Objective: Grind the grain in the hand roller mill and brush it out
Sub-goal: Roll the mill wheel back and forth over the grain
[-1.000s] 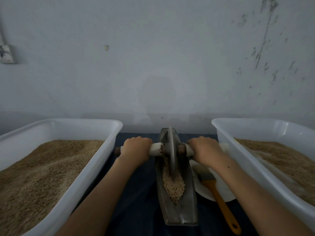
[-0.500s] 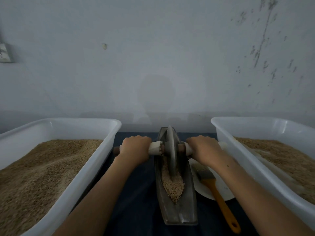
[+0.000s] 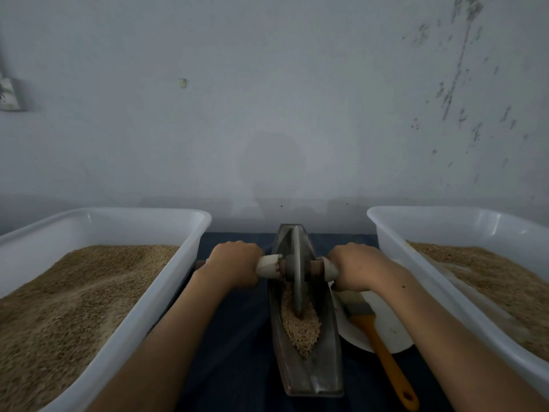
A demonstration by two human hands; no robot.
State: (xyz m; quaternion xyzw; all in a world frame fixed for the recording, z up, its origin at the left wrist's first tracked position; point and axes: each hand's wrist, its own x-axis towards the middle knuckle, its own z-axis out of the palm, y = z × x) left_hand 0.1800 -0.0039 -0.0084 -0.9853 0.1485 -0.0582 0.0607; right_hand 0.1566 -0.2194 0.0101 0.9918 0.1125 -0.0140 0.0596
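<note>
Both hands, left (image 3: 234, 264) and right (image 3: 356, 267), curl tight around the roller handle (image 3: 269, 266).

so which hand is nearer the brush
Right. The right hand grips the roller handle directly above the brush bristles; the left hand grips the other handle, across the mill trough.

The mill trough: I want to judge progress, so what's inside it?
Inside the trough lies tan grain, with the wheel standing in it. The trough floor under the grain is hidden.
</note>
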